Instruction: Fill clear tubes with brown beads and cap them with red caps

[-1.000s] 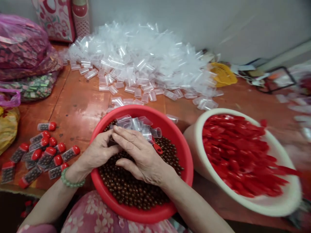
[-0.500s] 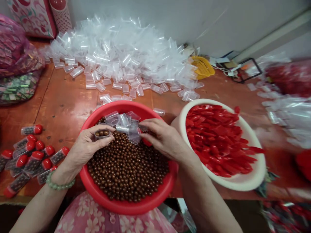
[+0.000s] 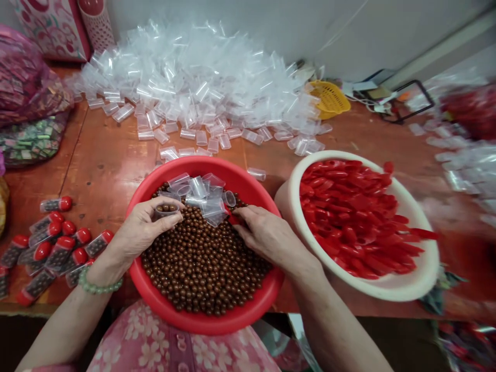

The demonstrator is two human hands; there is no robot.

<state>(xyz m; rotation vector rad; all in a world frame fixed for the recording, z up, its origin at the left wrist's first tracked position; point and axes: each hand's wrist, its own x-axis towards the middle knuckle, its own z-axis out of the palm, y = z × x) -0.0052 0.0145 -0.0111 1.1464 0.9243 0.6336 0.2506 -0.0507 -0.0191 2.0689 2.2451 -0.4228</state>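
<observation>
My left hand (image 3: pixel 143 222) is closed around a clear plastic tube (image 3: pixel 167 212), held upright with brown balls showing at its oval mouth. My right hand (image 3: pixel 263 230) pinches a red plastic piece (image 3: pixel 231 216), mostly hidden by the fingers, low over the balls. Both hands are over a red basin (image 3: pixel 205 326) full of small shiny brown balls (image 3: pixel 201 268). Several empty clear tubes (image 3: pixel 199 188) lie on the balls at the basin's far side, just left of my right fingertips.
A white tub (image 3: pixel 430 274) of red plastic pieces (image 3: pixel 356 217) stands at the right. Filled tubes with red caps (image 3: pixel 60 250) lie at the left. A large heap of clear tubes (image 3: pixel 201 77) and a yellow basket (image 3: pixel 329 98) are along the wall.
My right hand has drawn slightly right and down, uncovering a clear tube's oval mouth beside its fingers. My left hand keeps holding its filled tube. The view has shifted a little.
</observation>
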